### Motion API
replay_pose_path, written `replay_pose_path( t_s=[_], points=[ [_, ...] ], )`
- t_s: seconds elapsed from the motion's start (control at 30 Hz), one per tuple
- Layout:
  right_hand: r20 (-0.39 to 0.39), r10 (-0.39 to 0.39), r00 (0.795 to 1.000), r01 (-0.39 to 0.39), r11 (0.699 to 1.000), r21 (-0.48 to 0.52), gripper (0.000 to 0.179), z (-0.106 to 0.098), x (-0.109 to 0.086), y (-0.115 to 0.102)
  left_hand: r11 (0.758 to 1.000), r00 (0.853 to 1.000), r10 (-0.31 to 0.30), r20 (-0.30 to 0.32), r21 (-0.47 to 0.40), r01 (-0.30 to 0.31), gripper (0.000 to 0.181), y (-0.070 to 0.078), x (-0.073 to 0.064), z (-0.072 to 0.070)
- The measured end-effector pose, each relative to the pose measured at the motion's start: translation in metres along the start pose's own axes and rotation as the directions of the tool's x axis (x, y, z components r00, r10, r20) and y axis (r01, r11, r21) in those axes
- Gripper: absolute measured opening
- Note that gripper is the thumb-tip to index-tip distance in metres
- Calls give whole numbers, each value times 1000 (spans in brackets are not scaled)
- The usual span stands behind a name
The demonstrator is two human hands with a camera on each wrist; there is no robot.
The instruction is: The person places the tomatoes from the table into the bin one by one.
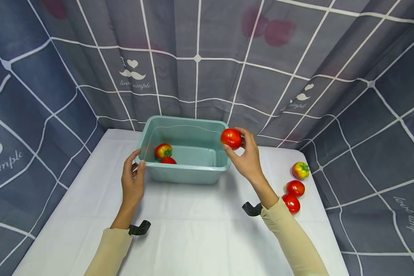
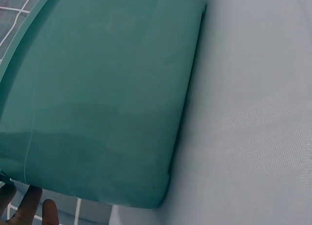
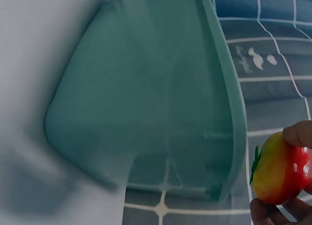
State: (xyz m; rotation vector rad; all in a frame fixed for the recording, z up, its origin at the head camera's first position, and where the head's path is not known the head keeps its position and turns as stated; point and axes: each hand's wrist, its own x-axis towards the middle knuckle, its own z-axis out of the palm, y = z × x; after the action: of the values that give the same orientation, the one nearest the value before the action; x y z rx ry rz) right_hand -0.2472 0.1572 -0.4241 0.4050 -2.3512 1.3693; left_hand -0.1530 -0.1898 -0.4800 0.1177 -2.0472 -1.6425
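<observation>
My right hand (image 1: 247,159) pinches a red tomato (image 1: 230,138) between thumb and fingers, just above the right rim of a teal plastic bin (image 1: 184,173). In the right wrist view the same tomato (image 3: 278,173) shows a yellow side and a green calyx. My left hand (image 1: 133,184) holds the bin's left front corner, thumb at the front and fingers along the left side; the left wrist view shows only some fingertips (image 2: 31,205). Inside the bin, at its left end, lie a red-yellow tomato (image 1: 163,150) and a red one (image 1: 168,160), partly hidden by the front wall.
Near the right edge of the white-covered table (image 1: 189,237), a yellow-red tomato (image 1: 300,170) and two red tomatoes (image 1: 295,188) lie in a row; the nearest is partly behind the right sleeve (image 1: 293,234). A grey checked curtain (image 1: 179,76) encloses the table's back and sides.
</observation>
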Motion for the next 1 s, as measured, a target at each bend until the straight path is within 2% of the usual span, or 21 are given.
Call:
replay_pose_path(
  t_s=[0.17, 0.4, 0.67, 0.8, 1.0],
  points=[
    [96, -15, 995, 19, 999, -40, 65, 21, 6, -8, 1000, 1000, 4, -14, 1, -4, 47, 0, -1, -2],
    [156, -56, 986, 72, 992, -104, 65, 41, 12, -10, 1000, 1000, -6, -3, 8, 6, 47, 1, 0, -1],
    [267, -91, 959, 138, 977, -160, 65, 58, 21, -18, 1000, 1000, 7, -13, 2, -7, 47, 0, 0, 0],
    [284, -105, 953, 162, 969, -187, 65, 64, 23, -22, 1000, 1000, 4, -7, 10, -4, 46, -3, 1, 1],
    [300, -116, 947, 165, 976, -144, 66, 66, 22, -26, 1000, 1000, -3, -4, 24, 3, 47, -6, 1, 0]
  ],
)
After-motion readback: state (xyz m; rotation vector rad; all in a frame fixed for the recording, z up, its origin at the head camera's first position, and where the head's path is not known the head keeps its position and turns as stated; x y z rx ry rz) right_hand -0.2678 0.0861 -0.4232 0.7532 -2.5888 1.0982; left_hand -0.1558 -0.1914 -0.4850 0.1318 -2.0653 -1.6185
